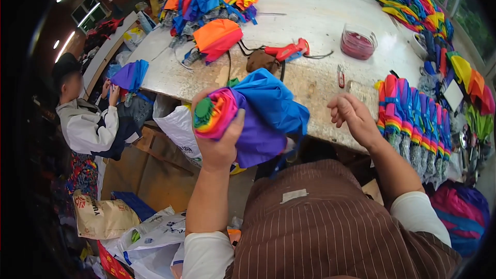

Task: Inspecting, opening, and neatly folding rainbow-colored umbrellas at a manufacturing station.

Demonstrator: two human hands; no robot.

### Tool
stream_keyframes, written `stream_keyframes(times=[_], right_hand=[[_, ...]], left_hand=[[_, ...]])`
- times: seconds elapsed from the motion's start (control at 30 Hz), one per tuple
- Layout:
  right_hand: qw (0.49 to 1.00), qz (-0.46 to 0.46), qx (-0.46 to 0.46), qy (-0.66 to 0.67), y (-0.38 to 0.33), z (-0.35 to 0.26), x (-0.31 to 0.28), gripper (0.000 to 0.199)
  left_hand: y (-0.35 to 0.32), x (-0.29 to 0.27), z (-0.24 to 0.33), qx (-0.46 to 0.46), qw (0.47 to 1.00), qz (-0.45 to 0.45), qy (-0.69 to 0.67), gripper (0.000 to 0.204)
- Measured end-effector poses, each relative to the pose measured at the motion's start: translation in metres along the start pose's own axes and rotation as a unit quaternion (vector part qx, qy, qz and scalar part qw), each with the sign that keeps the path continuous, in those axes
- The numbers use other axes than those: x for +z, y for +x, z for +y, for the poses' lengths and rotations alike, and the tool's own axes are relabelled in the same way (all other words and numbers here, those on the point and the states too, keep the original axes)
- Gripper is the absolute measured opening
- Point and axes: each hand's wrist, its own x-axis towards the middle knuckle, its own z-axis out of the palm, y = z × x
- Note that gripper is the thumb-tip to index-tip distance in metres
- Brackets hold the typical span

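My left hand (pixel 217 147) is wrapped round a rainbow umbrella (pixel 261 129), its rolled end with a round green cap (pixel 204 108) turned toward me. Blue and purple panels of its cloth hang loose to the right, over the table's near edge. To the right of the umbrella, my right hand (pixel 352 117) hovers by the table edge, fingers loosely bent and apart, nothing visible in them. Beyond it a small red-handled tool (pixel 341 76) lies on the table, beside a worn block (pixel 363 95).
On the worn white table (pixel 310 15) are a pile of colourful umbrellas (pixel 212 2), an orange-red umbrella (pixel 218 39), a red tool (pixel 289 50) and a clear tub (pixel 358 41). Folded rainbow umbrellas (pixel 413 119) line the right edge. A co-worker (pixel 88 113) handles a purple-blue umbrella (pixel 130 76) at left.
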Motion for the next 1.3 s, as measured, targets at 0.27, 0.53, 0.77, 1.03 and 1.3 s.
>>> stream_keyframes(times=[0.27,0.53,0.77,1.03,1.3], right_hand=[[0.912,-0.188,-0.227,-0.286,-0.017,-0.047,0.047,0.021],[0.938,-0.174,-0.237,-0.185,-0.018,-0.046,-0.008,0.031],[0.871,-0.336,-0.358,-0.021,-0.054,-0.019,0.067,0.010],[0.864,-0.149,-0.444,-0.182,-0.024,-0.021,0.035,0.035],[0.744,-0.123,-0.616,-0.225,-0.055,-0.042,0.044,0.014]], left_hand=[[-0.071,0.001,-0.034,0.105,0.970,-0.181,0.127,0.063],[-0.083,-0.001,-0.035,-0.019,0.929,-0.308,-0.203,0.044],[-0.078,0.001,-0.007,-0.463,0.772,-0.219,-0.377,0.080],[-0.081,0.005,-0.005,-0.387,0.827,-0.239,-0.331,0.054],[-0.093,-0.003,0.001,-0.400,0.815,-0.238,-0.344,0.049]])
